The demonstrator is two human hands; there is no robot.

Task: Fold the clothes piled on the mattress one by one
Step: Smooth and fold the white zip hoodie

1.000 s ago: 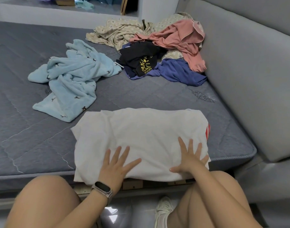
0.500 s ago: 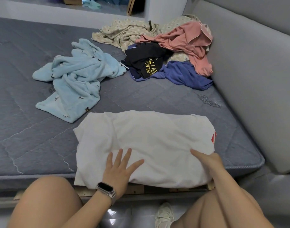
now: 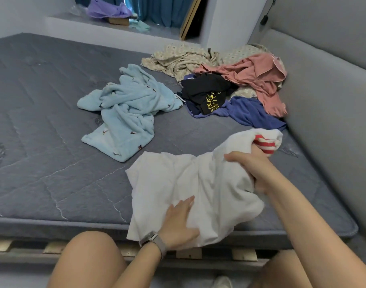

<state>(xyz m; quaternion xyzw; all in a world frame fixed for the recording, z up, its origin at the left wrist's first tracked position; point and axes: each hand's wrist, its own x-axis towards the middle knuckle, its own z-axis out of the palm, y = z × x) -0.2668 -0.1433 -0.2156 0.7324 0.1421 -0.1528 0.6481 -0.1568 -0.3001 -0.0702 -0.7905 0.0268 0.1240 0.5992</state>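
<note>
Left hand [image 3: 179, 222]: flat, fingers straight, pressing the white shirt [image 3: 178, 183] onto the mattress [image 3: 53, 163].
Right hand [image 3: 250, 163]: grip closed on the shirt's lifted right side.

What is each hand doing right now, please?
Left hand: open, pressing flat on the white shirt.
Right hand: closed, gripping the shirt's right side.
</note>
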